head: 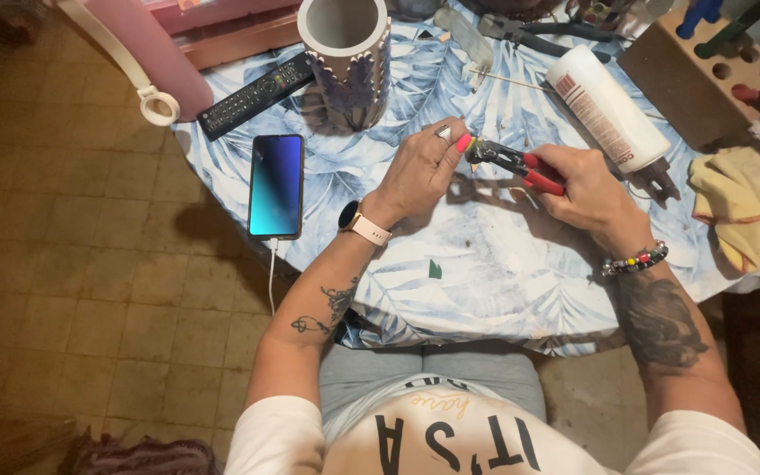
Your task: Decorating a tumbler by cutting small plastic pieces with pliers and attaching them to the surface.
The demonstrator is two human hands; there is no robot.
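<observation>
My right hand [584, 189] grips red-handled pliers [514, 164] over the leaf-patterned tablecloth [485, 264]. The pliers' dark jaws point left toward my left hand [422, 169], whose fingertips pinch something small at the jaws; the piece itself is too small to make out. My left wrist wears a watch with a pale strap, my right wrist a beaded bracelet.
A smartphone [276, 185] on a cable lies at the table's left edge, a black remote [255, 95] behind it. A grey cylindrical pot [346, 57] stands at the back, a white tube [607, 107] to the right, a yellow cloth [736, 207] far right, and a wooden block with holes [705, 75].
</observation>
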